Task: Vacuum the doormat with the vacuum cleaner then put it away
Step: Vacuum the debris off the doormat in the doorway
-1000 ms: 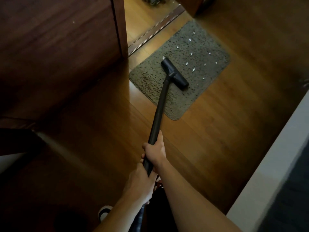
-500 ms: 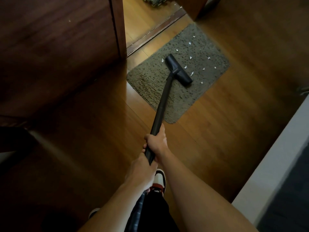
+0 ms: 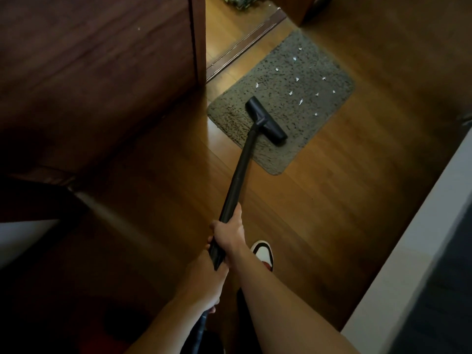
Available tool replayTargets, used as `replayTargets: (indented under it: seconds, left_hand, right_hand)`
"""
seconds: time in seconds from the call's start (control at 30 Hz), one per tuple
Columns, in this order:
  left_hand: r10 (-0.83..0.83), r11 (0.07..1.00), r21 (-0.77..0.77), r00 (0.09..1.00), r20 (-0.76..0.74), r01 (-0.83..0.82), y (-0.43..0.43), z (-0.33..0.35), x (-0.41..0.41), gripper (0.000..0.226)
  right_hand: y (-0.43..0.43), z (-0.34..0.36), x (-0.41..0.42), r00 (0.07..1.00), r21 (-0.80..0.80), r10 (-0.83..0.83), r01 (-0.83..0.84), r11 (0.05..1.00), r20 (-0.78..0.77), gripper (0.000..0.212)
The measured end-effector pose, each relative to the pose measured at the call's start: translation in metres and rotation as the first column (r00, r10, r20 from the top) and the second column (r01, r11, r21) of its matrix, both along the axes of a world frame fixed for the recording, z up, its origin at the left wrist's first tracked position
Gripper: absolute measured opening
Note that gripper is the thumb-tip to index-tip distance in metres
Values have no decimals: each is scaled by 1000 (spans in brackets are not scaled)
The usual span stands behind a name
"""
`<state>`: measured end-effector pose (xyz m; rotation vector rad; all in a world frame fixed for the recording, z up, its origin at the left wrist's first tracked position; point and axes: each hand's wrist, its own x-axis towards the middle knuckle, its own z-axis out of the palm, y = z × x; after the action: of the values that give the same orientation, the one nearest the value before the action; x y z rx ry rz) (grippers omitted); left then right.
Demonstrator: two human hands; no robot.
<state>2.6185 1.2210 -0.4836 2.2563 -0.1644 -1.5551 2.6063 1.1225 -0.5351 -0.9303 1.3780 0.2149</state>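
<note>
Right hand [image 3: 229,232] and left hand [image 3: 205,281] are gripping the vacuum wand [image 3: 240,175], fingers wrapped fully around it; its nozzle [image 3: 268,122] is resting on the doormat [image 3: 319,62].

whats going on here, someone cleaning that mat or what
A person is vacuuming the doormat. Both hands grip the vacuum's black wand, the right hand higher up and the left hand just below it. The floor head rests on the near part of the mat. Small white scraps lie scattered over the far part, not yet picked up.
</note>
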Motion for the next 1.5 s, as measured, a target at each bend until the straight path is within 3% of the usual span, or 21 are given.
replayTargets:
  seconds: [0.4,0.63,0.83,1.03,1.23,1.5]
  left_hand:
    - [69,997,-35,997,31,-68,48,12,-3,27]
    - [13,1000,-19,999,47,-12,18,6,-11,23]
    - [-17,1000,5,1000,5,17,-31,2,-16,45]
    - [-12,999,39,999,-37,13,-88,-4,-13,29]
    - [-47,999,23,999,-18,47,-130,-14,-3,28]
    - [-49,999,11,998,-38,49,-112,-16,1,25]
  right_hand:
    - [49,8,4,998,11,56,-56,998,12,86]
    - [18,-1,-10,998,-51,62,-62,997,-7,86]
    - [-33,-8,-18,1000,-15,5,-5,1000,-14,88]
    - [-87,-17,-14,1000,-36,-1,0,999,-23,90]
    - [-132,-23,-6,1000,-96,7,-10,995,-28,86]
    - [-115,-22,0,999,-94,3,-7,996,-42,86]
